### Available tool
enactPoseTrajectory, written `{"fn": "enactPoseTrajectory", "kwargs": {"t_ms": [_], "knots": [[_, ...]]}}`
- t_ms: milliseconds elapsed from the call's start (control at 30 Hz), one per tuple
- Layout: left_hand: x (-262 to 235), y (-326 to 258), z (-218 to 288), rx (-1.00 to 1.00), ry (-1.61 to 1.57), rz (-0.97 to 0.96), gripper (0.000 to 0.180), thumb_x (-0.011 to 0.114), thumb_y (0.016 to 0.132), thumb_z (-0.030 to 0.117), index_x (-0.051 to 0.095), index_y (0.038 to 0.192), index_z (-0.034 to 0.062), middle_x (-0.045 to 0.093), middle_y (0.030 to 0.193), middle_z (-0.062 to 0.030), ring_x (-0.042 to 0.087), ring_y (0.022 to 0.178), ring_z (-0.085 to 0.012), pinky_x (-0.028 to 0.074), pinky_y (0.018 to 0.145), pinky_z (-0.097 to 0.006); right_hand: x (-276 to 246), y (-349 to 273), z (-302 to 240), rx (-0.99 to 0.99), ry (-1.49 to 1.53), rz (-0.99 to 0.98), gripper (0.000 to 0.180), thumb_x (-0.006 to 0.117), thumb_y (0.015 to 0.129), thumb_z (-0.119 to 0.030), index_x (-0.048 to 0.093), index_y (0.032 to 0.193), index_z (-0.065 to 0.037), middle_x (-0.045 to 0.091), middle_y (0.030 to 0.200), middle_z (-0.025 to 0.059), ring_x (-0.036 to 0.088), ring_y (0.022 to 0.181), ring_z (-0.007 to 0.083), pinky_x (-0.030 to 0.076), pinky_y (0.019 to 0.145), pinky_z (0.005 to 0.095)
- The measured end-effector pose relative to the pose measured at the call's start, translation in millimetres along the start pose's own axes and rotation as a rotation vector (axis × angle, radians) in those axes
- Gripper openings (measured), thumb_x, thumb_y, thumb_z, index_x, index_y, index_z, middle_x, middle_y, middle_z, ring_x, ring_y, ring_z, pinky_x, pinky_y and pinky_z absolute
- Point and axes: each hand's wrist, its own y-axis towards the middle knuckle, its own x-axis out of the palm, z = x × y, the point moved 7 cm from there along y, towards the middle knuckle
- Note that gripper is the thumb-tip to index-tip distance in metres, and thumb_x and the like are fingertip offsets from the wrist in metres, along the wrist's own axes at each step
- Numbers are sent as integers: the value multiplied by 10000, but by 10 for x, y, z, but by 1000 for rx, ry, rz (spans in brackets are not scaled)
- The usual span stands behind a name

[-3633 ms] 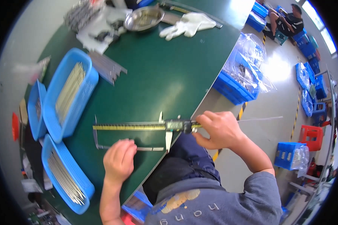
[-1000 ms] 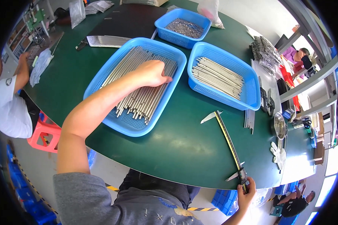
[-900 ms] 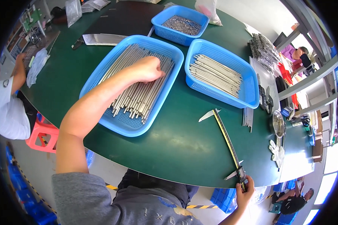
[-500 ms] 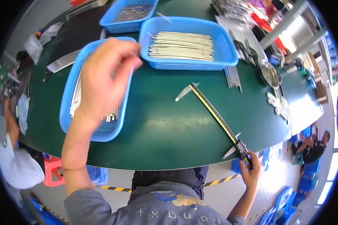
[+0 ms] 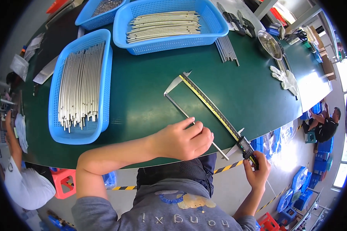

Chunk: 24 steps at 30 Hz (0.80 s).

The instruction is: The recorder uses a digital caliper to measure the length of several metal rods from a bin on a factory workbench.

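My left hand [image 5: 186,141] is closed on a thin metal rod [image 5: 176,104], fingers pinching it near its middle. The rod slants alongside a long digital caliper [image 5: 213,107]; its far end meets the tip of the caliper's far jaw. Its near end lies by the tip of the sliding jaw, though I cannot tell whether they touch. My right hand [image 5: 258,171] grips the caliper by its slider, just past the table's front edge. Left of my left hand, a blue basket [image 5: 106,73] holds many similar rods.
A second blue basket [image 5: 171,43] of rods stands at the back, with a third [image 5: 98,21] of small metal parts behind left. Loose grey rods [image 5: 227,50], a metal bowl [image 5: 269,45], dark-handled tools [image 5: 235,23] and a white glove [image 5: 284,79] lie to the right. Other people sit at both sides.
My left hand has moved from above the left basket rightward to the caliper, and a rod now shows in it. My right hand still holds the caliper. The view has shifted slightly.
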Motion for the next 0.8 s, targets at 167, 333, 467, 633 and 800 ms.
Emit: {"fn": "enactPoseTrajectory", "kwargs": {"t_ms": [167,333,467,633,800], "knots": [[12,11,-20,-31,-30,61,92,625,741,143,621,763,54,536,798,-32,537,750,-186,539,673,-347,28,12,21,11,21,-19,298,740,678,-126,591,919,-37,580,687,68,515,516,144,418,487,257],[31,17,11,-33,-46,-10,138,646,744,146,636,872,98,581,845,-15,586,802,-181,528,742,-338,-1,7,-4,4,13,-7,311,741,675,-119,591,930,-23,588,711,72,511,519,140,419,494,249],[47,9,-10,-43,-39,-16,131,646,742,145,635,864,97,580,845,-20,586,807,-185,531,753,-349,0,10,-11,10,8,-18,315,741,674,-118,590,933,-20,587,714,71,510,520,138,418,496,249],[90,-8,-14,-56,-32,-41,134,651,727,135,646,855,92,578,841,-31,581,812,-192,531,762,-357,-4,-4,-29,3,7,-17,316,736,677,-117,588,937,-17,584,715,70,506,519,140,415,497,249],[127,-49,15,-65,-32,-90,142,650,722,120,657,856,72,579,843,-40,579,823,-201,530,769,-357,1,-36,-66,-6,8,-29,307,728,685,-111,585,940,-17,583,721,77,508,518,149,418,501,250]]}}
